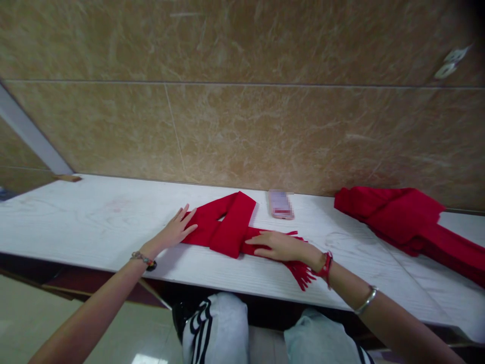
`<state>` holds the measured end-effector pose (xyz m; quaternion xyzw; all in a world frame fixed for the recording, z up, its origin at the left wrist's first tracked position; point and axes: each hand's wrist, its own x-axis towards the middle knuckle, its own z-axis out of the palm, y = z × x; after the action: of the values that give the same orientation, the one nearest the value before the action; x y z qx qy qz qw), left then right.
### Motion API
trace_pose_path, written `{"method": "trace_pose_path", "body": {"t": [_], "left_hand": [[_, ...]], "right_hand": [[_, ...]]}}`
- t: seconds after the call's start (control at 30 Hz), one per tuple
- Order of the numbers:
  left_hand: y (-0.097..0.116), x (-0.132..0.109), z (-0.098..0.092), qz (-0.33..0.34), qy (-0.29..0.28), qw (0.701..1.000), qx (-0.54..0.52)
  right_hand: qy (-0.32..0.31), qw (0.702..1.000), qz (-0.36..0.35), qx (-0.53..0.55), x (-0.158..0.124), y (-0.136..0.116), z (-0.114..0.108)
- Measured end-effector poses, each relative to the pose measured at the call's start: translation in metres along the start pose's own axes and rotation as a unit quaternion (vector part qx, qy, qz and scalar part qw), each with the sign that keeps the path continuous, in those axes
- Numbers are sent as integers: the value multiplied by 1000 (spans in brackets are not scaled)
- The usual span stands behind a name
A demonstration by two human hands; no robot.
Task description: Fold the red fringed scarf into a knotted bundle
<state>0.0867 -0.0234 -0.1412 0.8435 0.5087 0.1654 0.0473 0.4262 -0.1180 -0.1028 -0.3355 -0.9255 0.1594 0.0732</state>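
A red fringed scarf [231, 227] lies on the white tabletop in front of me, folded over itself so that one band crosses another and a small gap shows between them. My left hand [177, 227] rests on the scarf's left end with its fingers spread. Flat across the right part, near the fringe, lies my right hand [278, 245], fingers stretched out to the left. The fringe hangs out below and beyond the right palm, and part of it is hidden under that hand. Neither hand grips the cloth.
Behind the scarf a phone [281, 205] lies close to the wall. More red cloth [394, 217] is heaped at the right, reaching past the view's edge. A tan marbled wall [242, 131] borders the back of the white table [113, 217]. An outlet [450, 63] sits at upper right.
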Motion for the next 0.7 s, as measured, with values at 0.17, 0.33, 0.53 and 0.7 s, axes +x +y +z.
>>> {"method": "trace_pose_path", "body": {"t": [0.17, 0.33, 0.53, 0.7], "left_hand": [[2, 22, -12, -138, 56, 987, -56], [-22, 31, -27, -255, -81, 928, -258], [-31, 22, -39, -228, -130, 888, -378], [-26, 27, -30, -223, -10, 873, -433]], "right_hand": [[144, 983, 108, -39, 62, 34, -30], [150, 952, 258, -68, 119, 78, -22], [110, 930, 348, -43, 141, 121, -20], [73, 941, 331, -14, 135, 143, -35]]}}
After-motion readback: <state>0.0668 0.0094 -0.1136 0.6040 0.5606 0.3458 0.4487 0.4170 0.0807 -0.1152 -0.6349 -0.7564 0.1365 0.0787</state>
